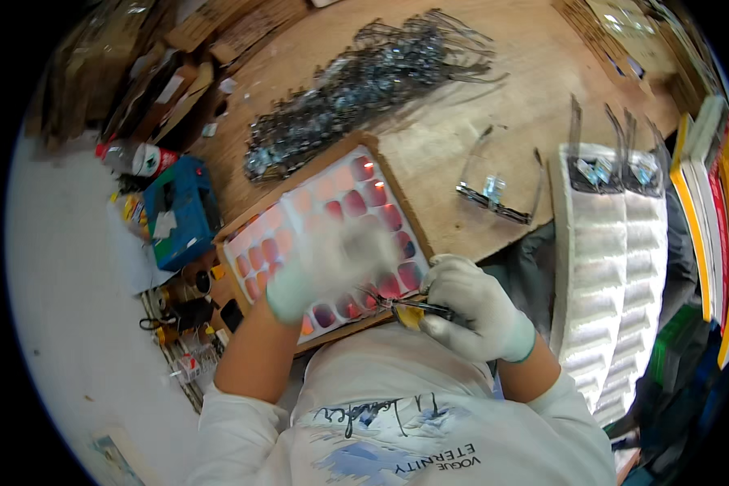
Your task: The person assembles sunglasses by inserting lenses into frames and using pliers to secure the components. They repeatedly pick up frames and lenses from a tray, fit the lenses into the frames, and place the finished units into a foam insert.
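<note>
My right hand, in a white glove, is closed around a dark eyeglass frame close to my shirt. A yellowish lens shows at the frame's near side. My left hand, gloved too, is smeared by motion above a shallow cardboard tray, and its fingers cannot be made out. Rows of tinted lenses, orange, pink and dark red, lie on a white sheet in that tray. The left hand covers part of the rows.
A long heap of eyeglass frames lies at the back. One pair of glasses rests right of the tray. A white slotted tray at right holds glasses at its far end. A blue device and a bottle stand left.
</note>
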The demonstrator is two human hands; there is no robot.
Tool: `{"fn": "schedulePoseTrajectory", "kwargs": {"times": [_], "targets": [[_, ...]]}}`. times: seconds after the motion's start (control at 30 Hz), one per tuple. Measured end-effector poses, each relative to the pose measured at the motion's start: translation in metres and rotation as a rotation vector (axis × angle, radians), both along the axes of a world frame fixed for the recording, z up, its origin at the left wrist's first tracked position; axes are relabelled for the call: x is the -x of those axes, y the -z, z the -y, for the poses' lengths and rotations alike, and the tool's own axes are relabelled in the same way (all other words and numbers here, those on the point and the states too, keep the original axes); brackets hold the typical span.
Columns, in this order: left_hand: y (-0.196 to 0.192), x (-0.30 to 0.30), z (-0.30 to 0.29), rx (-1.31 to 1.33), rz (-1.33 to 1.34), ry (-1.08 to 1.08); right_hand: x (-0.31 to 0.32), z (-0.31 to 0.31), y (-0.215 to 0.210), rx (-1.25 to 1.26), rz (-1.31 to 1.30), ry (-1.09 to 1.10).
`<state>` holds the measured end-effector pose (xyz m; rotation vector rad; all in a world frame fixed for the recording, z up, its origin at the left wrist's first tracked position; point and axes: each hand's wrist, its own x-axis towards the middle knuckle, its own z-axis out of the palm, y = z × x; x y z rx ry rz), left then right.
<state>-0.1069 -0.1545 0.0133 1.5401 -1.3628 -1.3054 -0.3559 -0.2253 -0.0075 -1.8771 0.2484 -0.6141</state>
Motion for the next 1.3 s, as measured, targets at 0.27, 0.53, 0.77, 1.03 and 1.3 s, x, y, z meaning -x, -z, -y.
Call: {"fn": "schedulePoseTrajectory", "kwargs": {"times": [0.27,0.53,0.77,1.03,1.3], "targets": [[0.137,-0.03,0.09,-0.127,1.019,-0.439,0.008,-0.012,0.007,-0.2,-0.075,0.1],[0.126,-0.044,0.076,0.035,0.706,-0.544,-0.011,-0.027,0.018,-0.347,0.098,0.141],[0.001,0.011,-0.021,-0.088,-0.349,-0.474,-0.002,-0.026,0.016,-0.411,-0.141,0.153],[-0.027,0.037,-0.09,0.158,-0.077,-0.302,-0.021,-0.054,-0.011,-0.485,-0.152,-0.031],[-0.005,0.035,-0.138,0.007,-0.726,-0.348,-0.023,-0.082,-0.017,-1.12,-0.043,-0.231]]}}
